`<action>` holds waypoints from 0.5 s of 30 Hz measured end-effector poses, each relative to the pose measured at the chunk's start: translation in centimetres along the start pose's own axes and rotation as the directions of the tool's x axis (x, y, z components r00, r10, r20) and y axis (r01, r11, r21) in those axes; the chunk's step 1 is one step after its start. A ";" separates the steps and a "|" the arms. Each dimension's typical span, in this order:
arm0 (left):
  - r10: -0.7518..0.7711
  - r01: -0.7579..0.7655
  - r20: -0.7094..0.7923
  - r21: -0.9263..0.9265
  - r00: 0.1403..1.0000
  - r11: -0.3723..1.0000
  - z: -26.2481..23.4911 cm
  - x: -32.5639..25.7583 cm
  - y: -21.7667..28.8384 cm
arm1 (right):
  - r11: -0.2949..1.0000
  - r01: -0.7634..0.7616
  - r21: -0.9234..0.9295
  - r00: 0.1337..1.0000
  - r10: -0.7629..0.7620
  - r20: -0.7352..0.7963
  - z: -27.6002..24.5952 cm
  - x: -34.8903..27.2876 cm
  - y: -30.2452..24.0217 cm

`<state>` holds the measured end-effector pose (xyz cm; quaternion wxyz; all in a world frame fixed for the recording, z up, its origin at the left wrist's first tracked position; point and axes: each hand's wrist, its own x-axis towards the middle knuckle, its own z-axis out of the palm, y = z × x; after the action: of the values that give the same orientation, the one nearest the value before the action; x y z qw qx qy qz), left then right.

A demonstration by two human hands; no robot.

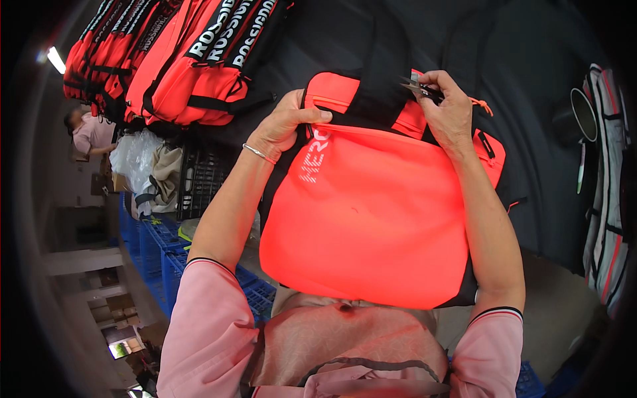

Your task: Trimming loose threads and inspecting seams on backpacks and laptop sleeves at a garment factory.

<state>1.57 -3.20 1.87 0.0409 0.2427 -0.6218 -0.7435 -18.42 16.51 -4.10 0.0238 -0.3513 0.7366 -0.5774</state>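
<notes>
Head view: left hand (286, 126) is gripping the orange bag (371, 219) taut while right hand (446, 109) is pinching small snips (419, 87), best kept near its seam.

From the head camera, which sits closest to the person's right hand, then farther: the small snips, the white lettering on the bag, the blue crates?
From the right hand:
1. Small snips, held in its fingers at the bag's top.
2. White lettering, on the bag's left side.
3. Blue crates, low at the far left.
</notes>
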 end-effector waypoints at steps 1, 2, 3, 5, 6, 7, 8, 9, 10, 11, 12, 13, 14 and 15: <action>0.009 -0.009 0.004 -0.024 1.000 1.000 0.1 -0.1 -0.1 | 1.000 0.012 -0.007 1.000 -0.012 0.000 -0.1 0.1 0.4; 0.010 -0.009 0.047 -0.032 0.999 0.999 0.2 -0.3 -0.2 | 0.994 -0.020 0.107 0.999 0.017 0.031 -0.4 0.3 0.7; 0.022 -0.019 0.054 -0.041 0.998 0.999 0.2 -0.5 -0.4 | 0.974 -0.059 0.217 0.997 0.045 0.066 -0.8 0.5 0.5; 0.047 -0.046 0.010 -0.094 0.999 0.995 0.3 -0.5 -1.0 | 0.977 -0.083 0.198 0.993 0.063 0.102 -2.1 1.1 0.1; 0.048 -0.048 -0.006 -0.123 0.999 0.991 0.3 -0.6 -1.2 | 0.948 -0.163 0.275 0.984 0.136 0.113 -2.7 1.6 -0.5; 0.056 -0.055 0.008 -0.134 0.998 0.989 0.3 -0.7 -1.3 | 0.906 -0.241 0.347 0.970 0.209 0.127 -3.4 2.0 -1.1; 0.078 -0.086 -0.060 -0.148 0.995 0.985 0.4 -0.6 -1.5 | 0.900 -0.236 0.367 0.972 0.227 0.068 -4.4 2.0 -1.8; 0.098 -0.119 -0.130 -0.160 0.987 0.980 0.7 -0.6 -1.6 | 0.912 -0.159 0.377 0.983 0.180 -0.020 -5.5 2.3 -2.2; 0.169 -0.194 -0.172 -0.142 0.971 0.971 1.1 -0.5 -1.6 | 0.929 -0.192 0.315 0.974 0.220 -0.056 -6.9 2.2 -4.1; 0.237 -0.249 -0.240 -0.023 0.941 0.968 0.8 0.0 -2.1 | 0.940 -0.227 0.254 0.961 0.258 -0.095 -8.4 1.9 -6.3; 0.296 -0.291 -0.297 0.063 0.908 0.955 0.9 0.4 -2.2 | 0.956 -0.236 0.175 0.952 0.264 -0.154 -9.6 1.5 -7.7; 0.356 -0.323 -0.348 0.152 0.867 0.934 0.9 0.7 -2.3 | 0.959 -0.233 0.161 0.953 0.258 -0.161 -10.1 0.8 -7.8; 0.358 -0.329 -0.344 0.141 0.868 0.934 0.8 0.9 -2.4 | 0.986 -0.134 0.103 0.977 0.149 -0.151 -10.5 0.1 -7.2; 0.439 -0.324 -0.394 0.326 0.807 0.888 0.8 1.1 -2.2 | 0.999 -0.030 0.045 0.990 0.036 -0.138 -10.8 -0.6 -6.3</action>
<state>0.78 -2.34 -0.51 0.3055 0.2829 -0.7168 -0.5593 -19.66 25.27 4.74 -0.0102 -0.2976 0.7297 -0.6155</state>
